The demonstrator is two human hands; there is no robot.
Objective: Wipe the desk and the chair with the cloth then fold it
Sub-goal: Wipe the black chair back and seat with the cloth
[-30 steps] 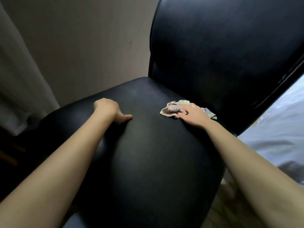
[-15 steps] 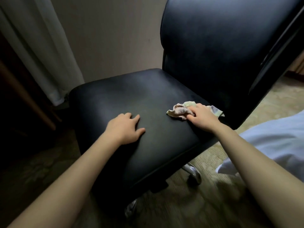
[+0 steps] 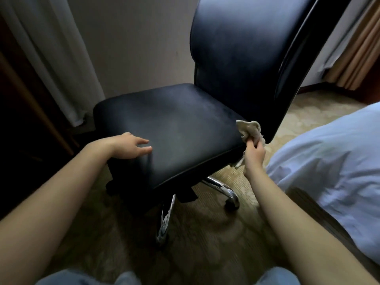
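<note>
A black leather office chair [image 3: 174,128] with a tall backrest and chrome legs stands in front of me on carpet. My left hand [image 3: 131,147] rests flat on the seat's front left corner, fingers spread, holding nothing. My right hand [image 3: 255,153] is closed on a crumpled pale cloth [image 3: 249,129] at the seat's right edge, near the base of the backrest; part of the cloth hangs below the hand. The desk is not in view.
A bed with a pale blue cover [image 3: 329,161] lies close on the right. A white curtain [image 3: 51,58] hangs at the left beside dark wooden furniture [image 3: 24,120]. A beige wall stands behind the chair. Patterned carpet [image 3: 205,243] surrounds the chrome chair legs [image 3: 224,188]; my knees show at the bottom.
My view has pulled back from the chair. My right hand lifted the cloth off the seat and moved it to the right edge. My left hand slid to the front corner.
</note>
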